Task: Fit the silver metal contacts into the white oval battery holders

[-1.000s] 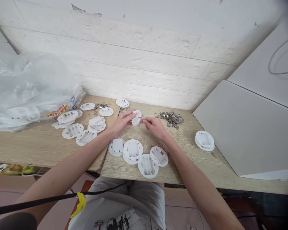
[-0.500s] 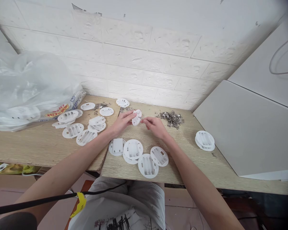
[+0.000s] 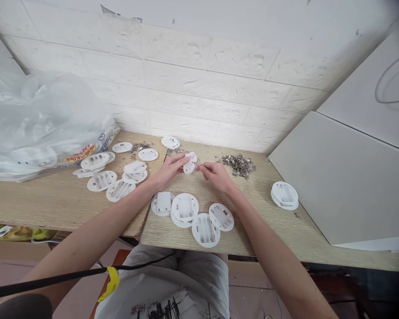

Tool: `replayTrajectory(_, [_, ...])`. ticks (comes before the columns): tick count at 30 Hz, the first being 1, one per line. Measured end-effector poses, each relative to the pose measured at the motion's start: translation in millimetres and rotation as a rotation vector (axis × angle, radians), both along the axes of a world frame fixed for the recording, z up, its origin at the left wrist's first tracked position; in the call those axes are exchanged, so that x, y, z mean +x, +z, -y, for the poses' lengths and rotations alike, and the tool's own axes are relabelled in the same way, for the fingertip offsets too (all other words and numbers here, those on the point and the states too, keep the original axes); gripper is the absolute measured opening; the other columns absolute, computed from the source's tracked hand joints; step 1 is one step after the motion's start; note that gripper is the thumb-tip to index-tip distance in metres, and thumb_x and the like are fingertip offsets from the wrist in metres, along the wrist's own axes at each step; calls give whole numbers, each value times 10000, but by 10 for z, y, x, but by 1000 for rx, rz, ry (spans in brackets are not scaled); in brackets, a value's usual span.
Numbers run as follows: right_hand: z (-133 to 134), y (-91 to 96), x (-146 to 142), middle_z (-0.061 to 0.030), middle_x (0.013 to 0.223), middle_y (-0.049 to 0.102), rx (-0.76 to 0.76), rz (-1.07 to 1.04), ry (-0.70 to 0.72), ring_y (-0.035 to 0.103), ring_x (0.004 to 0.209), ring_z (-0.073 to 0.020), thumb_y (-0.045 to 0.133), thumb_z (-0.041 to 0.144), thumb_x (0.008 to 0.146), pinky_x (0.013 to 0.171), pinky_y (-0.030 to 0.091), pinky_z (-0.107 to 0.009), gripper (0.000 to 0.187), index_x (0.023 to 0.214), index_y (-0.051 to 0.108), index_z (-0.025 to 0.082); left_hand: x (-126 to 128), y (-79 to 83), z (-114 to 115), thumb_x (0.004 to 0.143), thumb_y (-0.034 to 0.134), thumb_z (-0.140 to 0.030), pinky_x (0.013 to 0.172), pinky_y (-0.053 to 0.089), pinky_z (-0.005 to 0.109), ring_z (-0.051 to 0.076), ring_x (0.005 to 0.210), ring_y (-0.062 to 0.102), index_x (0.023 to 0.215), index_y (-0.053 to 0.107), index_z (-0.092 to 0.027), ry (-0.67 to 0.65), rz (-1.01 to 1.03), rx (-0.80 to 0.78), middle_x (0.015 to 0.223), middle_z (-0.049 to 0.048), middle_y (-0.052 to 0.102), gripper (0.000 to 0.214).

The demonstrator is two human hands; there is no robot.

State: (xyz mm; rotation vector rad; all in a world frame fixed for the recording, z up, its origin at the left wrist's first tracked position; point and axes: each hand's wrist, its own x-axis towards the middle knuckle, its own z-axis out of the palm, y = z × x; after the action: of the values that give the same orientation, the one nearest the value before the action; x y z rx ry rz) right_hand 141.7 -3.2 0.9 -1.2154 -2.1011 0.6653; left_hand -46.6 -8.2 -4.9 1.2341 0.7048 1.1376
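Note:
In the head view, my left hand [image 3: 169,171] is closed around the edge of a white round plastic battery holder [image 3: 189,167], which is tilted up above the table. My right hand [image 3: 216,173] pinches a small thin metal piece [image 3: 197,164] against the holder's right side; its exact kind is too small to make out. Beyond my right hand lies a heap of small metal battery contacts [image 3: 240,165]. Nearer to me, between my forearms, several more white battery holders [image 3: 206,230] lie on the wooden table [image 3: 252,221], some overlapping.
At the left, a large clear plastic bag [image 3: 46,115] holds white parts, with several loose holders [image 3: 119,190] beside it. A small stack of holders [image 3: 285,195] sits at the right by a grey panel [image 3: 346,177]. A white brick-patterned wall [image 3: 199,84] borders the table's back.
Both hands stay at the same spot on the holder, with hardly any visible movement. The whole view has shifted very slightly.

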Motion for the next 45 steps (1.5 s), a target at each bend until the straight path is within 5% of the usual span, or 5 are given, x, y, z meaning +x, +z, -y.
replayTrajectory(39, [14,31,5,35,525,500,-24,19,12,418,502,-114,418,281,857,567,322,-248,259,758,626,160,10,-40,-17,778,656,-428,861,428,341,224,975,588,1105,683,-182,-12,-19,33,1058,96,671,410])
replayTrajectory(45, [22,26,-10,25,539,506,43,58,19,425,524,-113,414,250,866,580,315,-241,270,651,557,171,-2,-79,-41,790,640,-448,875,433,340,220,995,588,1137,669,-186,-11,-62,71,1078,91,667,435])
